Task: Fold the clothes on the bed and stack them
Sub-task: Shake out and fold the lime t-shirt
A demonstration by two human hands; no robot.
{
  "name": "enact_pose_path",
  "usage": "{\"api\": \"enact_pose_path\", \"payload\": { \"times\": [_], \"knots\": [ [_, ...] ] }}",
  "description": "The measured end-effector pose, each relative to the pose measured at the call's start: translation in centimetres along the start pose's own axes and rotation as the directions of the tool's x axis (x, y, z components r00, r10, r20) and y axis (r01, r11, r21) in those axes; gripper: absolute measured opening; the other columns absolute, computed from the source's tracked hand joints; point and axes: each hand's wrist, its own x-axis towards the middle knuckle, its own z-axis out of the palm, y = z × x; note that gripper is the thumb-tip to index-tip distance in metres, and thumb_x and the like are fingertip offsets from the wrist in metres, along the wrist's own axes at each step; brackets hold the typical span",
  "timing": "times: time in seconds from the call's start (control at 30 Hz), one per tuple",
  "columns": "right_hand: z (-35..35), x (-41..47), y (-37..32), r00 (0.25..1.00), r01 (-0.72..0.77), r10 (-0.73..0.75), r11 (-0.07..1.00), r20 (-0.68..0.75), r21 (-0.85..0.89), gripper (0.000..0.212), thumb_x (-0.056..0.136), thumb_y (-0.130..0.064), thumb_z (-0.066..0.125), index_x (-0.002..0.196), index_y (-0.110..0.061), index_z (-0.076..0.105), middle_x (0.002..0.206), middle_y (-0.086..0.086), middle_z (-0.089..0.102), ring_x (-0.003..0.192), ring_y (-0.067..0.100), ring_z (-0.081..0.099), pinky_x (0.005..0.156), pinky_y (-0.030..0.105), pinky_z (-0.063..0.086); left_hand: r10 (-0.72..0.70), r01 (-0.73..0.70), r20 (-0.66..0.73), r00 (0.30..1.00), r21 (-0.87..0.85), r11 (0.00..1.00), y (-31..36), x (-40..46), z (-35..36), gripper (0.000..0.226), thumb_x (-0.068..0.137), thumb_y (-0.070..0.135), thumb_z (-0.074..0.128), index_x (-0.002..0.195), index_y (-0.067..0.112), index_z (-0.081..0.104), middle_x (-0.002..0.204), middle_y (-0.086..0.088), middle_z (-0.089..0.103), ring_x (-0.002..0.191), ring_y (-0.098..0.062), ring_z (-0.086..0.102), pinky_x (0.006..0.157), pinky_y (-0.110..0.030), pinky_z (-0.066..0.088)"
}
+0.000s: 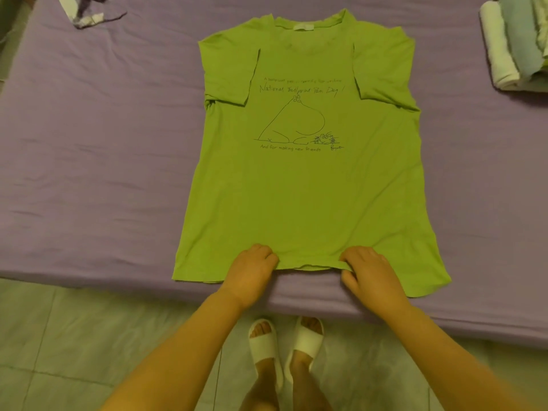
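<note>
Both hands pinch the near hem of the lime-green printed cotton T-shirt [299,185]: left hand [252,269] and right hand [369,272], fingers curled on cloth, likely set to lift it. Beyond the fingers it lies flat on the purple-sheeted bed [98,149], sleeves tucked in; the folded pastel stack [516,40] sits far right.

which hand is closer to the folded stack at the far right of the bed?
Right. The right hand pinches the green T-shirt hem on the side of the folded stack; the left hand grips the hem further from it.
</note>
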Motion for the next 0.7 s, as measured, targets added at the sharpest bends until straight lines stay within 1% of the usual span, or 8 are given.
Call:
{"api": "enact_pose_path", "payload": {
  "times": [0.1,0.2,0.23,0.3,0.4,0.57,0.63,0.7],
  "knots": [
    [-2.2,2.2,0.4,0.996,-0.080,0.081,0.996,-0.028,0.044,0.025,0.080,-0.022,0.048,0.094,-0.009,0.064,0.088,0.011,0.066,0.079,0.033,0.063,0.064,0.036,0.049,-0.094,0.094,0.004,0.996,-0.106,0.990,-1.6,1.4,-2.5,0.029,0.070,0.015,0.039,0.084,0.013,0.065,0.072,-0.008,0.061,0.062,-0.030,0.062,0.046,-0.029,0.045],
    [-4.2,5.5,1.0,0.980,-0.190,0.196,0.964,-0.017,0.185,0.023,0.092,-0.013,0.054,0.113,-0.007,0.061,0.110,0.014,0.064,0.101,0.033,0.060,0.080,0.036,0.043,-0.293,0.280,0.005,0.956,-0.313,0.908,-2.8,3.6,-5.5,0.021,0.091,0.014,0.052,0.108,0.011,0.064,0.099,-0.012,0.067,0.092,-0.032,0.061,0.071,-0.034,0.044],
    [-4.8,6.8,1.2,0.979,-0.197,0.206,0.951,-0.011,0.238,0.023,0.094,-0.013,0.054,0.114,-0.007,0.062,0.112,0.014,0.064,0.103,0.032,0.059,0.082,0.034,0.041,-0.346,0.329,0.024,0.938,-0.385,0.862,-3.3,4.7,-6.4,0.018,0.093,0.021,0.056,0.107,0.012,0.065,0.098,-0.011,0.067,0.093,-0.031,0.060,0.071,-0.033,0.039],
    [-6.4,9.5,1.5,0.975,-0.212,0.223,0.920,0.005,0.330,0.021,0.094,-0.016,0.055,0.111,-0.008,0.063,0.110,0.011,0.066,0.102,0.029,0.060,0.081,0.030,0.039,-0.390,0.354,0.037,0.920,-0.504,0.788,-4.3,6.9,-8.1,0.016,0.093,0.031,0.059,0.088,0.016,0.066,0.075,-0.005,0.062,0.079,-0.028,0.057,0.064,-0.033,0.033],
    [-8.7,13.5,2.0,0.961,-0.254,0.275,0.868,0.014,0.427,0.019,0.092,-0.020,0.059,0.107,-0.010,0.065,0.106,0.006,0.068,0.099,0.024,0.061,0.081,0.028,0.040,-0.421,0.328,0.003,0.907,-0.632,0.702,-6.2,10.7,-10.1,0.034,0.091,0.036,0.061,0.063,0.020,0.050,0.054,0.005,0.041,0.059,-0.015,0.041,0.057,-0.032,0.028],
    [-12.3,19.7,3.2,0.945,-0.291,0.324,0.792,0.034,0.537,0.016,0.080,-0.028,0.074,0.092,-0.025,0.064,0.091,-0.005,0.065,0.087,0.011,0.058,0.072,0.017,0.038,-0.452,0.294,-0.018,0.892,-0.736,0.610,-10.3,17.0,-13.2,0.039,0.089,0.034,0.064,0.056,0.019,0.049,0.049,0.006,0.036,0.049,-0.005,0.037,0.050,-0.020,0.025],
    [-13.4,22.3,4.0,0.950,-0.296,0.303,0.799,0.074,0.524,0.025,0.075,-0.028,0.078,0.094,-0.030,0.061,0.093,-0.010,0.064,0.088,0.006,0.057,0.075,0.018,0.039,-0.454,0.290,-0.015,0.891,-0.750,0.594,-12.3,19.5,-14.1,0.039,0.087,0.036,0.066,0.057,0.019,0.049,0.051,0.006,0.036,0.050,-0.006,0.033,0.050,-0.023,0.024],
    [-14.2,24.9,4.7,0.962,-0.262,0.268,0.829,0.059,0.494,0.025,0.077,-0.028,0.077,0.096,-0.030,0.061,0.095,-0.010,0.064,0.091,0.009,0.059,0.077,0.015,0.041,-0.459,0.296,-0.005,0.889,-0.758,0.582,-14.2,22.0,-14.9,0.030,0.086,0.036,0.067,0.065,0.016,0.060,0.055,0.006,0.045,0.053,-0.007,0.038,0.054,-0.026,0.029]
  ]
}}
